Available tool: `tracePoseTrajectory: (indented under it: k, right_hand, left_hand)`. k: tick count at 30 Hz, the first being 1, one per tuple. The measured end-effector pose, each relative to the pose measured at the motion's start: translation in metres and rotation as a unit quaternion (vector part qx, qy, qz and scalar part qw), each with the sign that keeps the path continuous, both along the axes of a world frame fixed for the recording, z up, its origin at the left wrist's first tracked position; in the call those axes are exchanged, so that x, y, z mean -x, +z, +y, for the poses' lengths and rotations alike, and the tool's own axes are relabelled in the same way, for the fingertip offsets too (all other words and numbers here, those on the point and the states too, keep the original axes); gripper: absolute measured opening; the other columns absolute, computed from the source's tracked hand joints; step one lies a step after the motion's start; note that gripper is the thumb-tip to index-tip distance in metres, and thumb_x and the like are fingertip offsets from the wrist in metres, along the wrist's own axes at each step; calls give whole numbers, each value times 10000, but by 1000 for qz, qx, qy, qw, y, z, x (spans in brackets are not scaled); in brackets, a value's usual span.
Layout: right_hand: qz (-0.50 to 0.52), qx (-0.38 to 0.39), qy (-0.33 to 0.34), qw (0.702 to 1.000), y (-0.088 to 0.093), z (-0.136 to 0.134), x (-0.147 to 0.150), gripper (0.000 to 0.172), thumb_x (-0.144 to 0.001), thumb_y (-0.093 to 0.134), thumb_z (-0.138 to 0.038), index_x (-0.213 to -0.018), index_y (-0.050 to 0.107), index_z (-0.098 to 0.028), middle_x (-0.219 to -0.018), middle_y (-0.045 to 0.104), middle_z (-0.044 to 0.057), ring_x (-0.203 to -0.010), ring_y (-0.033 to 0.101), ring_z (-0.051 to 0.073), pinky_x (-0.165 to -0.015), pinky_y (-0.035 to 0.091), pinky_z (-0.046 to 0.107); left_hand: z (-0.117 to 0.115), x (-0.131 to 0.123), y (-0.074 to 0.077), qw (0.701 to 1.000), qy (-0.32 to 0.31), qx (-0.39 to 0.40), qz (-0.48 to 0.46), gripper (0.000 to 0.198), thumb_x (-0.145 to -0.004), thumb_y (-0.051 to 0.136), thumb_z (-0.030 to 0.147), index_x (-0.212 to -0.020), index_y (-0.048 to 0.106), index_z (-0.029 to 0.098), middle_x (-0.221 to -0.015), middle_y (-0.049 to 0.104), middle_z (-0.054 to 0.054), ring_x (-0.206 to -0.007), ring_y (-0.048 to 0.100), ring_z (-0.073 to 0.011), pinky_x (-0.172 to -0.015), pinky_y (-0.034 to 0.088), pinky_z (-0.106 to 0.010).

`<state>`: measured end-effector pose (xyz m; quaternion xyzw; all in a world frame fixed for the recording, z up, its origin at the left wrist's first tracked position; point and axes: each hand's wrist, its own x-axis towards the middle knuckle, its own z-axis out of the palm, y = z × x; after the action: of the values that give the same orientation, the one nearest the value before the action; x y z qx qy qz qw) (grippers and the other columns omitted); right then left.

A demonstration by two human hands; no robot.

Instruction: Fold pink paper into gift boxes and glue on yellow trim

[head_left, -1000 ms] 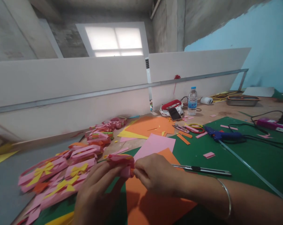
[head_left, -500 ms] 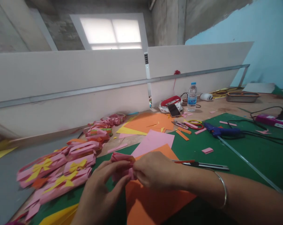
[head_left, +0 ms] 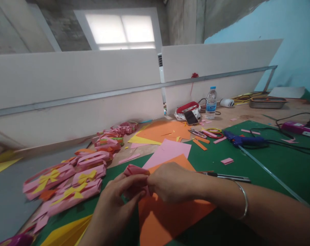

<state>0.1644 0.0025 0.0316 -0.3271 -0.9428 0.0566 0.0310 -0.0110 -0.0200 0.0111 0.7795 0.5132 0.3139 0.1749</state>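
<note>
Both my hands pinch a small folded pink paper piece [head_left: 134, 169] above an orange paper sheet [head_left: 167, 218] on the green cutting mat [head_left: 221, 167]. My left hand [head_left: 116, 201] grips it from below and the left, fingers curled round it. My right hand [head_left: 171, 181], with a silver bangle on the wrist, is closed on its right end. Most of the paper piece is hidden between the fingers.
Several pink paper baskets with yellow bows [head_left: 65, 184] lie at the left. A utility knife [head_left: 227, 176] lies just beyond my right wrist. Farther back are a blue glue gun [head_left: 241, 139], a metal ruler [head_left: 270, 174], pink and orange sheets [head_left: 167, 131], a phone [head_left: 191, 117], a water bottle [head_left: 210, 102] and a power strip [head_left: 300, 128].
The view has tilted slightly, and my hands with the pink piece have dropped a little closer to the orange sheet. The grip on the piece is the same.
</note>
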Motion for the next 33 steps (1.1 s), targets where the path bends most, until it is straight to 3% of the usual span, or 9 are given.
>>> tracePoseTrajectory:
  k: [10, 17, 23, 28, 33]
  right_hand:
    - [18, 13, 7, 1000, -5, 2, -1, 164, -768, 477, -196, -783, 640, -183, -712, 677, 49, -572, 594, 175, -431, 266, 217]
    - [63, 36, -51, 996, -8, -1, 1, 223, -835, 488, -260, -970, 640, -167, -860, 693, 91, -709, 630, 194, -539, 376, 232]
    - [117, 23, -80, 990, -12, -3, 3, 191, -832, 508, -243, -920, 652, -153, -860, 696, 95, -757, 635, 193, -607, 394, 242]
    - [118, -21, -96, 988, -14, -5, 6, 203, -794, 493, -242, -872, 662, -161, -814, 702, 90, -700, 640, 197, -536, 361, 245]
    - [123, -61, -101, 985, -17, -5, 10, 187, -773, 507, -285, -763, 645, -159, -755, 701, 83, -657, 641, 205, -478, 318, 246]
  left_hand:
    - [-2, -2, -4, 999, 39, -13, 2, 235, -702, 620, 232, -929, 647, 285, -999, 678, 2, -878, 620, -188, -754, 487, -316]
    - [-5, -9, -3, 998, 63, -5, -1, 120, -708, 605, 260, -825, 620, 241, -921, 673, -17, -770, 621, -190, -716, 493, -345]
    - [-5, -6, -4, 996, 83, -21, 3, 90, -687, 611, 272, -764, 648, 244, -841, 694, -9, -736, 634, -202, -714, 490, -361]
    - [-7, -5, -5, 992, 100, -72, 40, 99, -680, 609, 276, -757, 668, 260, -807, 707, -13, -746, 626, -230, -748, 455, -411]
    - [-13, -9, -5, 988, 100, -103, 52, 131, -698, 549, 218, -770, 652, 256, -777, 699, -9, -757, 617, -228, -730, 437, -389]
